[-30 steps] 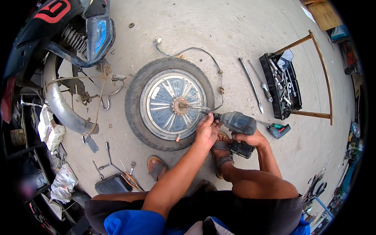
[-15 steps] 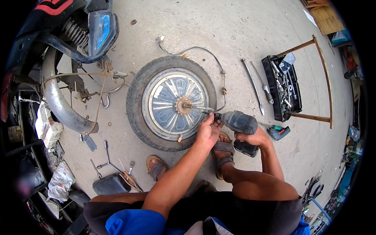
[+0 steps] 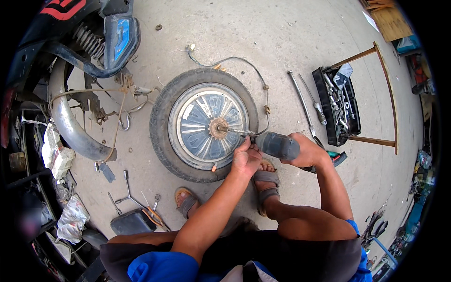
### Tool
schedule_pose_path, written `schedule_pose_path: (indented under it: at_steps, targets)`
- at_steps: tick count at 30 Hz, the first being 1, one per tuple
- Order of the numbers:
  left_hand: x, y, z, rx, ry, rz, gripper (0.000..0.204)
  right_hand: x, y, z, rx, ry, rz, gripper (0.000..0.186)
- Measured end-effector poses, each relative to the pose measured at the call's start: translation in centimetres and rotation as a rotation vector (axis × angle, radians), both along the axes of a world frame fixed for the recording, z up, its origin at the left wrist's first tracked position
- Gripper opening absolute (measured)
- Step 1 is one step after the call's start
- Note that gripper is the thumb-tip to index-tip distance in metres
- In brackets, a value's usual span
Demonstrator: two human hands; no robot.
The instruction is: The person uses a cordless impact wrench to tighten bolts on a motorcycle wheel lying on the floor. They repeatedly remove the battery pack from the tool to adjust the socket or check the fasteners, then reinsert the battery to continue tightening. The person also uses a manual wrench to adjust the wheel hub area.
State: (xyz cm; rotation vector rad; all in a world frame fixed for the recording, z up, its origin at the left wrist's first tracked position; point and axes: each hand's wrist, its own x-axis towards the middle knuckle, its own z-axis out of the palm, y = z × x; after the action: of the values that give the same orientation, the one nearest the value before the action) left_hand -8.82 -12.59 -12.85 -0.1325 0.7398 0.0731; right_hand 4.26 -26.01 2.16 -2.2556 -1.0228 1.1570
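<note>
Concrete floor (image 3: 268, 37), wheel (image 3: 197, 129) lying flat on it, ahead-left of my drill (image 3: 279, 145). My left hand (image 3: 247, 159), nearer the wheel, covers some tyre; fingers curled narrow by the drill's nose, can't tell if pinching. Drill runs roughly left-right, nose toward wheel, tip unclear. My right hand (image 3: 304, 151) grips it, handle mostly hidden.

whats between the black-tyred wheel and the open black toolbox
The head view shows a thin dark cable, a long silver metal bar and a grey-handled screwdriver between wheel and toolbox.
</note>
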Motion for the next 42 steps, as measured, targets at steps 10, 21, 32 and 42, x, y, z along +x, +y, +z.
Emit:
schedule_pose_path:
  at_steps: [10, 21, 32, 42]
  targets:
    - [0.0, 0.1, -0.6, 0.011, -0.012, 0.037, 0.015, -2.9, 0.7, 0.8, 0.07, 0.243, -0.394, 0.039]
    - [-0.5, 0.4, -1.5, 0.018, 0.049, 0.047, 0.014, -3.2, 0.7, 1.7, 0.036, 0.171, -0.263, 0.042]
    - [-0.7, 0.5, -1.1, 0.08, 0.044, 0.015, 0.018, -4.0, 0.0, 1.8, 0.07, 0.213, -0.369, 0.041]
    - [-0.6, -0.9, 0.9, 0.091, 0.001, -0.028, 0.016, -5.1, -4.8, -0.8, 0.169, 0.24, -0.446, 0.036]
